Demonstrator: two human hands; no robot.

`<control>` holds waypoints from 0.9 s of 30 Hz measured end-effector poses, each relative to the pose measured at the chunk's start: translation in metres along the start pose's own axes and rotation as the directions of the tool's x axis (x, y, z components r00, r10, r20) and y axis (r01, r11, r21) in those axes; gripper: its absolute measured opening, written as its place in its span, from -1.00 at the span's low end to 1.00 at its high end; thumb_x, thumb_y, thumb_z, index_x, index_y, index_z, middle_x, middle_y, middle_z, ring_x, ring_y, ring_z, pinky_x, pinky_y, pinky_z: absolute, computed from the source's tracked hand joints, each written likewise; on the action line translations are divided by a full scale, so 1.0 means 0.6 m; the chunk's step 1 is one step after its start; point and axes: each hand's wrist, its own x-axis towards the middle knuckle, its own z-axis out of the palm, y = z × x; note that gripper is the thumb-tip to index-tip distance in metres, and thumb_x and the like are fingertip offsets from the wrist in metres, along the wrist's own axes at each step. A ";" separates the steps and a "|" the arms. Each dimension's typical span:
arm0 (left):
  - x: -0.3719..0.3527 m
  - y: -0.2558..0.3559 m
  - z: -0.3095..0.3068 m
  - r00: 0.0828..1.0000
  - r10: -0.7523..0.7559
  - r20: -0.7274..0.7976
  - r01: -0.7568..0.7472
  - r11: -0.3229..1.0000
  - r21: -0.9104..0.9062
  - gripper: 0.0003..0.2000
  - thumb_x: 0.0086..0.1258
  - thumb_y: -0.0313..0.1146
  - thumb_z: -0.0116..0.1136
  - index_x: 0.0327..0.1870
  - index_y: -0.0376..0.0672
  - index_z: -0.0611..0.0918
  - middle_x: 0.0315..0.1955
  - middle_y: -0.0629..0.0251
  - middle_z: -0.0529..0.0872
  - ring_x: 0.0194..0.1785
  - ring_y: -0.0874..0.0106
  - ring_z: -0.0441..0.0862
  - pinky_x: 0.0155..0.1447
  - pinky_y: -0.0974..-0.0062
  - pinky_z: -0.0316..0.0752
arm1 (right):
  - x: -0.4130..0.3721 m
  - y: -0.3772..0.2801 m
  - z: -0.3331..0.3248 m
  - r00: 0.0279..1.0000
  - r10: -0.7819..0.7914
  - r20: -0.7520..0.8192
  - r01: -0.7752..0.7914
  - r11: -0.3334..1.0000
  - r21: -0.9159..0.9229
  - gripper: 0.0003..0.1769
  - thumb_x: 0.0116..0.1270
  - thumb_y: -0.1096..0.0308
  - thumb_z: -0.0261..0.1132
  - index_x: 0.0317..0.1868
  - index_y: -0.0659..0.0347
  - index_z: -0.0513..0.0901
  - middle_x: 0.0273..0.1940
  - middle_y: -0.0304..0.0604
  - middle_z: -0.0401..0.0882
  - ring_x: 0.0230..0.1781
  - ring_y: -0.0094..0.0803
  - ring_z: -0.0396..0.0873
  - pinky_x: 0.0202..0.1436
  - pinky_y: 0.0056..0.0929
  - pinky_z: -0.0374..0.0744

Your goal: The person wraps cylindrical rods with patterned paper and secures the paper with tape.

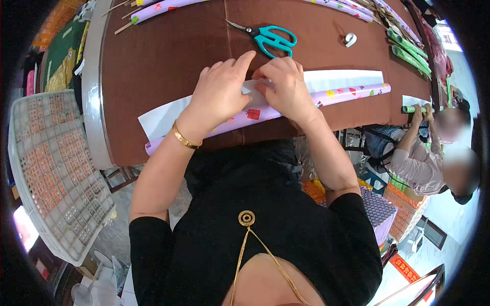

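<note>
A long roll of lilac wrapping paper [352, 95] with small coloured prints lies across the brown table, its white underside [342, 80] spread flat along the far side. My left hand [222, 86], with a gold bracelet at the wrist, is over the left part of the roll, fingers stretched and thumb apart. Close beside it, my right hand [287, 86] is bent over the paper with curled fingers; whatever its fingertips hold is too small to make out. Scissors [270, 40] with teal handles lie just beyond my hands. A small white tape roll [350, 40] is farther right.
More lilac rolls [158, 10] and thin sticks lie along the table's far edge. Green rolls [411, 56] are at the right. A person [416, 158] works at the table's right end with a green roll [408, 109]. A white plastic crate [58, 173] stands at left.
</note>
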 end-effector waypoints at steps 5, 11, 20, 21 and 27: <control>0.014 -0.017 0.023 0.999 0.028 -0.020 -0.029 0.998 -0.060 -0.23 0.03 -0.44 0.38 0.40 -0.17 0.40 -0.15 0.05 0.68 -0.01 0.07 0.65 0.07 0.16 0.52 | -0.001 0.001 0.008 0.994 -0.045 -0.101 0.044 0.999 -0.013 -0.79 0.07 0.49 0.40 -0.24 0.13 0.69 -0.07 -0.22 0.63 0.03 -0.14 0.52 0.20 -0.13 0.40; 0.021 -0.015 0.019 1.000 -0.013 0.014 0.016 0.982 -0.190 -0.29 0.09 -0.49 0.32 0.39 -0.20 0.43 -0.32 0.04 0.72 -0.20 0.09 0.69 -0.07 0.24 0.56 | -0.002 -0.003 -0.001 0.995 -0.063 -0.072 0.067 0.997 0.042 -0.83 0.07 0.50 0.38 -0.29 0.15 0.66 -0.10 -0.20 0.64 0.02 -0.12 0.53 0.21 -0.12 0.40; 0.017 -0.024 -0.012 0.987 -0.052 0.154 0.106 0.923 -0.370 -0.25 0.14 -0.54 0.23 0.48 -0.17 0.34 -0.31 0.10 0.77 -0.29 0.28 0.70 -0.13 0.37 0.55 | 0.000 -0.001 0.003 0.993 -0.012 -0.120 0.019 0.998 0.059 -0.86 0.06 0.50 0.37 -0.33 0.15 0.64 -0.14 -0.21 0.64 -0.02 -0.13 0.54 0.16 -0.15 0.42; 0.016 -0.023 -0.015 0.984 -0.062 0.165 0.119 0.925 -0.361 -0.24 0.14 -0.55 0.23 0.49 -0.16 0.32 -0.31 0.11 0.77 -0.29 0.31 0.70 -0.13 0.38 0.55 | 0.000 -0.004 0.000 0.993 -0.013 -0.121 0.020 0.998 0.058 -0.86 0.06 0.50 0.37 -0.33 0.15 0.64 -0.14 -0.21 0.64 -0.02 -0.13 0.54 0.16 -0.15 0.42; 0.017 -0.030 -0.007 0.988 -0.035 0.153 0.090 0.924 -0.371 -0.20 0.14 -0.57 0.24 0.51 -0.15 0.29 -0.27 0.10 0.78 -0.23 0.31 0.71 -0.07 0.38 0.56 | -0.007 -0.029 -0.002 0.973 -0.135 -0.187 0.113 0.986 -0.122 -0.84 0.00 0.45 0.43 -0.37 0.11 0.66 -0.14 -0.26 0.58 0.01 -0.17 0.52 0.33 0.01 0.36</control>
